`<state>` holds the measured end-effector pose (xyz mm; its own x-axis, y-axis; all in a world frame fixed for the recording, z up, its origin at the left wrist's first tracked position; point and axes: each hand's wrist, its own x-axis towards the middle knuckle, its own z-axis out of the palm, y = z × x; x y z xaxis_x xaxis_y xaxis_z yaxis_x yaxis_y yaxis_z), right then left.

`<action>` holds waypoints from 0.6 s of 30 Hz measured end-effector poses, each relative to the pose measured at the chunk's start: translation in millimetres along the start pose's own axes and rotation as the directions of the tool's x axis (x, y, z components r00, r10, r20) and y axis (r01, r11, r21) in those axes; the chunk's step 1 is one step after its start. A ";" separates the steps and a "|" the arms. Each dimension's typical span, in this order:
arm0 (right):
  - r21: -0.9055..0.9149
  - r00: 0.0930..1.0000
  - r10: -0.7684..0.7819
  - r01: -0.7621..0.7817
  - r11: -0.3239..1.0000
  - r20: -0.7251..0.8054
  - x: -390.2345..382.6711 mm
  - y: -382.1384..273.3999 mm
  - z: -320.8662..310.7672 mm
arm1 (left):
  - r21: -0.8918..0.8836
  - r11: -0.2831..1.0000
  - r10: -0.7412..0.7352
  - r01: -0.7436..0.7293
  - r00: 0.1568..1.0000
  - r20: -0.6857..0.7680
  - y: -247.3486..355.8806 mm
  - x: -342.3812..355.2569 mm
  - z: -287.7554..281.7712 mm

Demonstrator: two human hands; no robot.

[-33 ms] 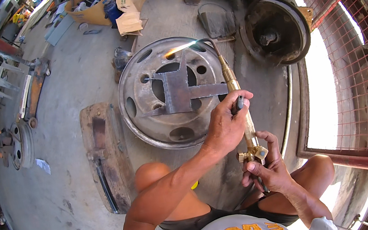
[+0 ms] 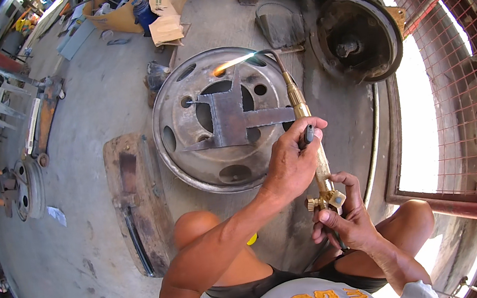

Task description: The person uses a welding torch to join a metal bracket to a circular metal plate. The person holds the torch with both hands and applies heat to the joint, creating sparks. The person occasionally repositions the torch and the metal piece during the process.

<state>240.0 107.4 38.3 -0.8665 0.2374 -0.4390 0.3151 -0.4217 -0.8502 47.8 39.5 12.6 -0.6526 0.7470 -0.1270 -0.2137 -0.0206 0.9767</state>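
Head view: torch (image 2: 309,139) lit, flame (image 2: 232,63) at the top edge of the cross-shaped plate (image 2: 233,119) lying on the wheel rim (image 2: 192,167) on the floor. No cut line visible yet; judged early. Left hand (image 2: 292,163) clasps the torch mid-body; right hand (image 2: 345,216) pinches its brass valves. Count: one torch, one plate, one rim here, one brake drum (image 2: 357,38).

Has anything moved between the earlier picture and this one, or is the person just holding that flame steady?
Nothing has visibly changed. The left hand grips the brass cutting torch mid-body as before, the right hand stays at its valve end, and the flame points at the same spot near the far rim of the steel wheel, above the metal plate lying on it.
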 end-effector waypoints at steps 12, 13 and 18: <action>-0.559 0.929 -0.367 0.274 0.783 -0.059 -13.2 33.7 -24.0 | 0.200 0.955 0.195 -0.219 0.972 0.134 9.2 2.5 -2.5; -0.568 0.918 -0.395 0.300 0.767 -0.049 -13.9 34.7 -26.1 | 0.182 0.952 0.225 -0.247 0.965 0.133 9.1 3.4 -1.6; -0.554 0.871 -0.491 0.418 0.720 0.019 -13.4 33.8 -32.8 | 0.144 0.952 0.251 -0.270 0.958 0.137 6.5 2.0 -0.8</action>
<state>274.9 118.7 5.9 -0.9167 0.3976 0.0406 0.0792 0.2803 -0.9566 44.5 40.4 18.5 -0.5793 0.8017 0.1473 0.0777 -0.1255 0.9890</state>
